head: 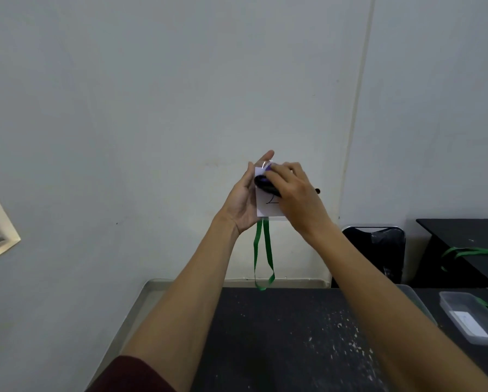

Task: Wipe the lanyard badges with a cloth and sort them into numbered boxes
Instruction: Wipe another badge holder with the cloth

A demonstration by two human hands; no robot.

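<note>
Here, pinches the badge (269,207) by one edge with the left hand (241,203), thumb in front, fingers nearly straight behind, well above the table (279,335). Presses a dark cloth (261,183) onto its top half with the right hand (296,193), fingers curled round the wad.

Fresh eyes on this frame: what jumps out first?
Both hands are raised mid-frame: the left hand holds a white badge while the right hand presses a dark cloth on its face. A green lanyard dangles from the badge toward the dark speckled table; a clear box sits far right.
</note>
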